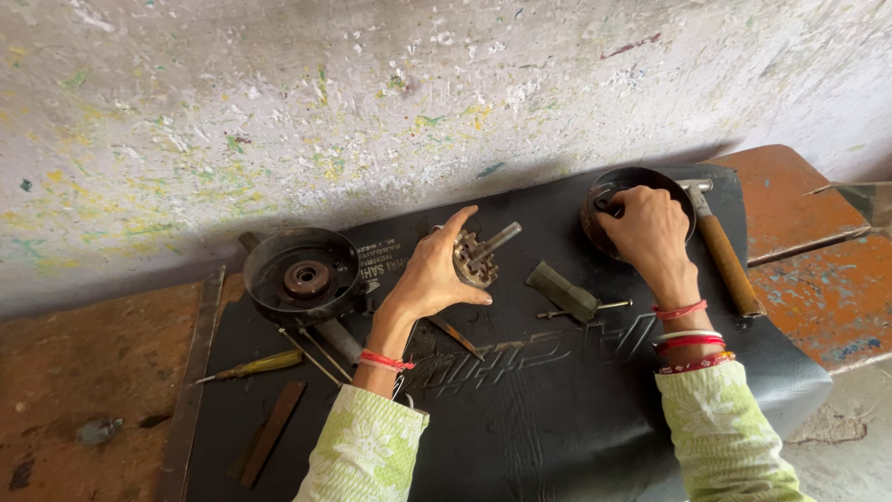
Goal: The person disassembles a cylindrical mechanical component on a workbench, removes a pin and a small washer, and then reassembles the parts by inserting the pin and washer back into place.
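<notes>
My left hand holds a small metal gear-like part with a shaft sticking out to the right, resting on the black mat. My right hand grips the rim of a round dark metal cover at the back right of the mat. Both wrists wear red and white bangles or thread, and both sleeves are green and white.
A round black housing with a centre bearing lies at the left. A wooden-handled hammer lies right of the cover. A yellow-handled screwdriver, thin rods, a flat bar and a small grey block lie about. A paint-spattered wall stands behind.
</notes>
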